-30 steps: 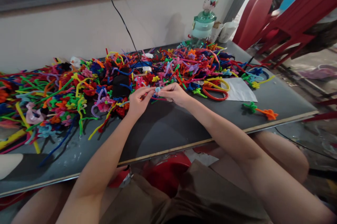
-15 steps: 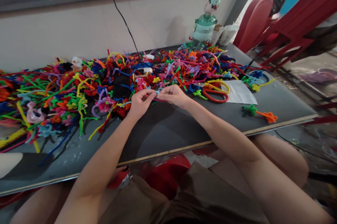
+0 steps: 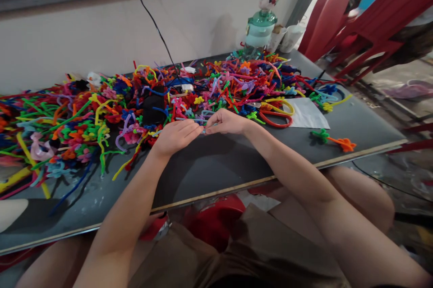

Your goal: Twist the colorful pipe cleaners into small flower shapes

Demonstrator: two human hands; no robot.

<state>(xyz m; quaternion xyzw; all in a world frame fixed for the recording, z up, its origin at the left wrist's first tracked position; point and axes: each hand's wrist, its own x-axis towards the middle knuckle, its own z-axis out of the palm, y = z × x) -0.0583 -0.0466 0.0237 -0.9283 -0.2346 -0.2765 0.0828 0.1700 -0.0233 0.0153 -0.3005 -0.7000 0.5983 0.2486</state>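
Note:
Both hands meet over the dark table, at the near edge of the pile. Between their fingertips shows a small bit of light blue pipe cleaner; most of it is hidden by the fingers. My left hand has its back turned up and its fingers pressed together at the piece. Thumb and forefinger of my right hand pinch the piece from the other side. Just behind the fingers lie pale blue and lilac strands, and I cannot tell whether they join the held piece.
A heap of colourful pipe cleaners and small fuzzy flowers runs along the wall. To the right lie scissors with red and yellow handles, a white bag and a green-orange flower piece. A green-lidded bottle stands behind.
My left hand has turned so its back faces up, its fingers now laid together. The fingertips and the light blue piece sit slightly lower. The view has shifted a little.

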